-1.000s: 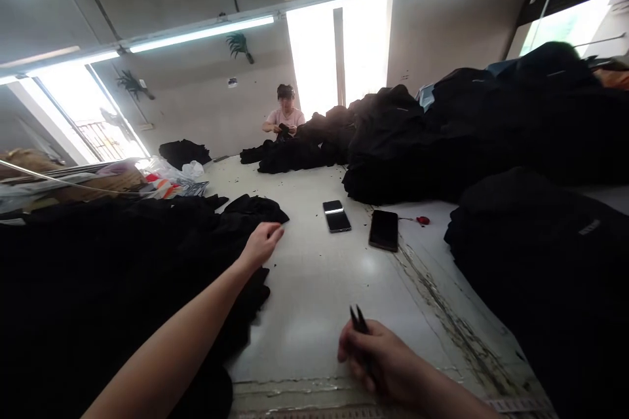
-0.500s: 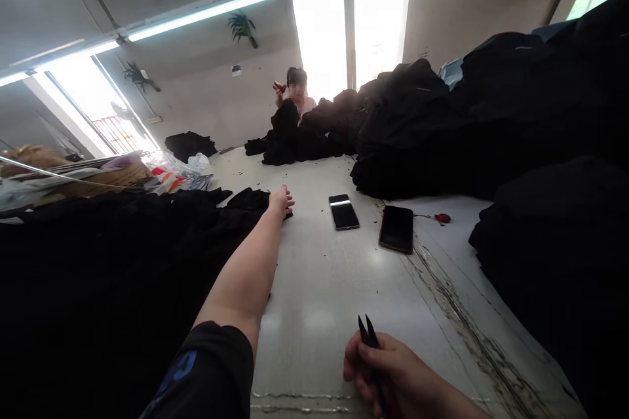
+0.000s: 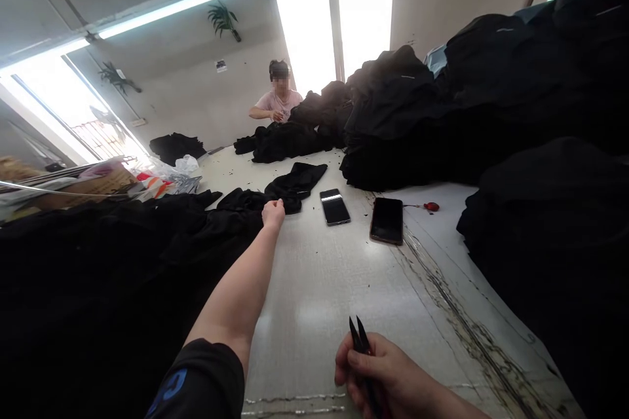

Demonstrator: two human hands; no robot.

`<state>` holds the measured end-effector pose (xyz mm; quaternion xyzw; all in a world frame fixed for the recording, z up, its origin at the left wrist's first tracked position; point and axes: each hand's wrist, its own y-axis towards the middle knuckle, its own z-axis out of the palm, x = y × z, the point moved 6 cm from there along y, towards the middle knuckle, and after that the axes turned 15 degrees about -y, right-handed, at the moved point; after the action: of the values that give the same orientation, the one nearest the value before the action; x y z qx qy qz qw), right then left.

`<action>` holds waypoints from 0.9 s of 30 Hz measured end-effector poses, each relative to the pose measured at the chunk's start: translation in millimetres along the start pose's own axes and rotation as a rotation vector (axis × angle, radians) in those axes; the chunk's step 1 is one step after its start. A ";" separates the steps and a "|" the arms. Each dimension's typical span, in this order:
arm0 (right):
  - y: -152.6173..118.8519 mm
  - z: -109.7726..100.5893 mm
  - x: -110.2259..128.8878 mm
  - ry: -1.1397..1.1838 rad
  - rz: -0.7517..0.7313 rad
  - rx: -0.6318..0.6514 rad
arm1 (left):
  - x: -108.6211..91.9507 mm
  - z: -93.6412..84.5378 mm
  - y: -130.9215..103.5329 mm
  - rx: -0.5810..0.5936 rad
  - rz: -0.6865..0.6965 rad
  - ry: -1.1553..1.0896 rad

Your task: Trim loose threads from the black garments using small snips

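My left hand (image 3: 273,212) reaches far forward over the table, its fingers closed at the edge of a black garment (image 3: 296,181) that lies bunched beside the left heap of black cloth (image 3: 108,281). Its fingertips are partly hidden from me. Close to me, my right hand (image 3: 373,366) is wrapped around black thread snips (image 3: 361,338). The two pointed blades stick up out of the fist, slightly apart, and touch no cloth.
Two phones, a slim one (image 3: 335,208) and a larger dark one (image 3: 386,220), lie mid-table by a small red object (image 3: 431,207). Black garments are piled high on the right (image 3: 472,105). Across the table (image 3: 304,288) sits a person (image 3: 279,95); plastic bags (image 3: 177,171) lie at left.
My left hand has gone from spread to closed at the cloth. A black garment now lies beyond it. The person opposite has lowered a raised hand. The snips stay in my right hand.
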<state>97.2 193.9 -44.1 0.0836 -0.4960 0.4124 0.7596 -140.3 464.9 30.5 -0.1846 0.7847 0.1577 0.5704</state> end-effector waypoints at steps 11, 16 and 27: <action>12.1 -14.9 -8.6 -0.063 -0.041 0.036 | 2.7 83.0 -34.4 0.333 0.300 0.558; 9.1 -10.2 -7.1 -0.067 -0.015 0.032 | 2.8 88.9 -114.9 0.475 0.428 0.603; 0.3 1.2 2.4 0.015 -0.013 0.023 | 8.4 4.5 -281.1 0.815 0.365 0.233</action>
<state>96.6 194.8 -41.6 0.0924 -0.4851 0.4139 0.7648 -6.8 218.1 10.7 0.1795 0.8612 -0.0876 0.4675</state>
